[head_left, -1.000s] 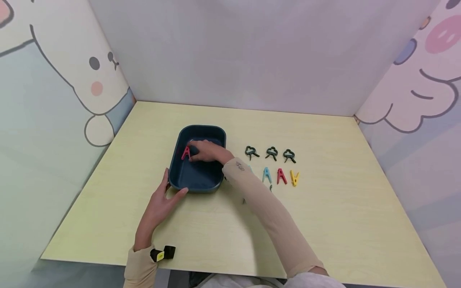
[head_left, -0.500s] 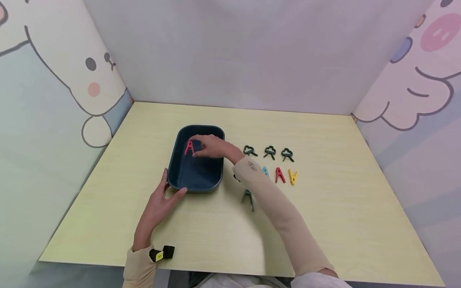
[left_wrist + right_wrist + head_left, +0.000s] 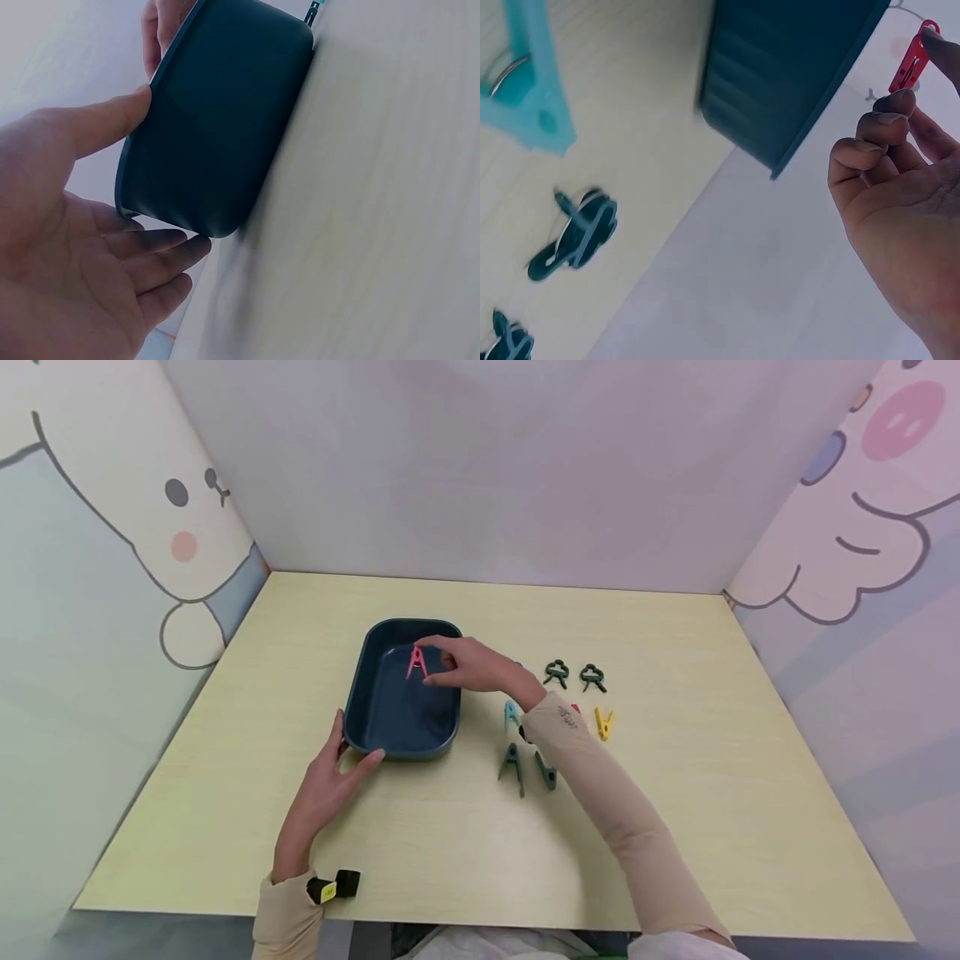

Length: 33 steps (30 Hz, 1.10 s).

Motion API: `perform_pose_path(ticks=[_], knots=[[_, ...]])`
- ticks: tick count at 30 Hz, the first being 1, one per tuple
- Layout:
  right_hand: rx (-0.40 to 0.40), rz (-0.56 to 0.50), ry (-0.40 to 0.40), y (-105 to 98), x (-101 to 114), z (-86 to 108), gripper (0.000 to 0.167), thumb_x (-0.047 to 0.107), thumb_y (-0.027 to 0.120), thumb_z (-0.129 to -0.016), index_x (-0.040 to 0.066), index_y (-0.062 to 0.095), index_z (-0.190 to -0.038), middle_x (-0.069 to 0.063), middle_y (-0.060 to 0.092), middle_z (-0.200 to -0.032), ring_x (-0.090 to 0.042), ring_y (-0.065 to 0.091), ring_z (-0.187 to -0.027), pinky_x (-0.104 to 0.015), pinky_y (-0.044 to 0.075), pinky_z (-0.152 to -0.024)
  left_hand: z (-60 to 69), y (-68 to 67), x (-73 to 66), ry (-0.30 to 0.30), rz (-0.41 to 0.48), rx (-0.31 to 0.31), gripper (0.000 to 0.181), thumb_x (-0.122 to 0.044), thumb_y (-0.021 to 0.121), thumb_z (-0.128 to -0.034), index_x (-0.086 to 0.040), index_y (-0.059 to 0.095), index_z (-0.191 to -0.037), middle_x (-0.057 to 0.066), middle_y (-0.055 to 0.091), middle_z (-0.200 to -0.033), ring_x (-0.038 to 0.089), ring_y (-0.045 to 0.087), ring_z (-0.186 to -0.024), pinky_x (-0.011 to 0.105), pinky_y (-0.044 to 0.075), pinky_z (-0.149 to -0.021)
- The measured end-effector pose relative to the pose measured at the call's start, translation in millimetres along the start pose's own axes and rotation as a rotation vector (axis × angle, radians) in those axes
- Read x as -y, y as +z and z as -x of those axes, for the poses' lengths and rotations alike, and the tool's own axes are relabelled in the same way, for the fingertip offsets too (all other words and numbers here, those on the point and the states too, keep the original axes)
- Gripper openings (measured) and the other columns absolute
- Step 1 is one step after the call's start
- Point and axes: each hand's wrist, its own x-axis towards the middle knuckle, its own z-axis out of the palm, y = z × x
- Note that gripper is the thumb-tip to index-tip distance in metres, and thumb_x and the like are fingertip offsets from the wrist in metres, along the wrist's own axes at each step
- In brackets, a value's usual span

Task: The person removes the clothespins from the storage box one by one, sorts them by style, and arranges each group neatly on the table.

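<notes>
A red clothespin [image 3: 417, 662] is pinched between the thumb and forefinger of my right hand [image 3: 480, 667], above the inside of the dark blue plastic tub [image 3: 401, 722]. In the right wrist view, the clothespin [image 3: 912, 66] sits between the fingertips, and the other fingers of the right hand [image 3: 900, 195] are curled. At the tub's near left corner is my left hand [image 3: 326, 789]. The left wrist view shows the thumb of that hand [image 3: 67, 247] touching the rim, with its fingers loosely extended beside the tub's wall [image 3: 210, 127].
To the right of the tub lie dark green clips [image 3: 557, 673], a light blue clothespin [image 3: 512, 713] and a yellow clothespin [image 3: 604, 723]. Two larger green clothespins [image 3: 512, 763] are nearer. The right forearm covers part of a red one [image 3: 575, 707]. Walls stand behind and beside the table.
My right hand has lifted the red clothespin and moved right across the tub. The left hand stays at the tub's corner. The head view has shifted slightly.
</notes>
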Motion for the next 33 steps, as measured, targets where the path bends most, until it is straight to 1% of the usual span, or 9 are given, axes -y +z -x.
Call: perform_pose_path(ticks=[5,8,12,17,23,28,33], knots=[[-0.041,-0.006,-0.005,-7.9,-5.4,21.1,0.063,0.029,0.07,-0.102,0.009,0.045,-0.156,-0.003,0.053,-0.077,-0.019,0.049,-0.068,-0.032,0.04,-0.065,-0.3,0.0,0.1,0.009,0.0,-0.001,0.101,-0.044,0.065,-0.1025,-0.008,-0.005,-0.166,0.026,0.012,-0.168,0.048,0.026,-0.15,0.062,0.025,-0.119],[-0.057,-0.012,0.009,-12.6,-10.7,36.4,0.064,0.029,0.07,-0.101,0.009,0.045,-0.156,-0.003,0.053,-0.077,-0.019,0.047,-0.068,-0.033,0.039,-0.065,-0.5,-0.2,0.0,0.014,-0.002,0.001,0.101,-0.044,0.064,-0.1027,-0.008,-0.005,-0.166,0.026,0.012,-0.169,0.047,0.026,-0.15,0.062,0.025,-0.119],[-0.071,-0.021,0.051,-17.3,-20.2,58.2,0.062,0.029,0.071,-0.101,0.011,0.046,-0.155,-0.002,0.051,-0.076,-0.019,0.046,-0.067,-0.034,0.04,-0.066,-0.1,-1.0,-0.1,0.018,-0.005,0.007,0.101,-0.044,0.064,-0.1028,-0.009,-0.007,-0.166,0.026,0.011,-0.168,0.048,0.026,-0.15,0.063,0.025,-0.118],[-0.106,-0.03,0.093,-21.5,-31.8,86.9,0.062,0.026,0.072,-0.1,0.01,0.047,-0.155,-0.003,0.053,-0.079,-0.019,0.047,-0.07,-0.035,0.041,-0.066,0.0,-2.4,0.1,0.013,-0.006,0.018,0.101,-0.045,0.064,-0.1027,-0.01,-0.008,-0.166,0.026,0.011,-0.169,0.047,0.026,-0.15,0.063,0.025,-0.118],[-0.146,-0.017,0.155,-28.1,-42.6,119.9,0.062,0.024,0.073,-0.1,0.01,0.047,-0.155,-0.003,0.054,-0.082,-0.02,0.047,-0.072,-0.036,0.04,-0.065,-0.1,-3.7,-0.3,-0.004,-0.016,0.025,0.102,-0.048,0.063,-0.1022,-0.012,-0.008,-0.166,0.026,0.013,-0.168,0.046,0.025,-0.151,0.064,0.025,-0.118],[-0.167,-0.033,0.225,-31.7,-50.8,146.0,0.062,0.024,0.075,-0.098,0.012,0.049,-0.153,-0.004,0.052,-0.083,-0.021,0.046,-0.073,-0.036,0.04,-0.065,-0.2,-4.5,-0.6,-0.003,-0.017,0.034,0.103,-0.048,0.064,-0.1016,-0.013,-0.009,-0.166,0.027,0.016,-0.167,0.045,0.024,-0.152,0.065,0.024,-0.118],[-0.193,-0.026,0.274,-34.1,-58.2,171.4,0.062,0.024,0.075,-0.098,0.012,0.049,-0.153,-0.003,0.052,-0.083,-0.02,0.046,-0.073,-0.034,0.039,-0.064,-1.4,-5.2,-0.6,0.002,-0.028,0.037,0.104,-0.049,0.065,-0.1013,-0.012,-0.009,-0.166,0.028,0.019,-0.166,0.044,0.022,-0.152,0.065,0.024,-0.118]])
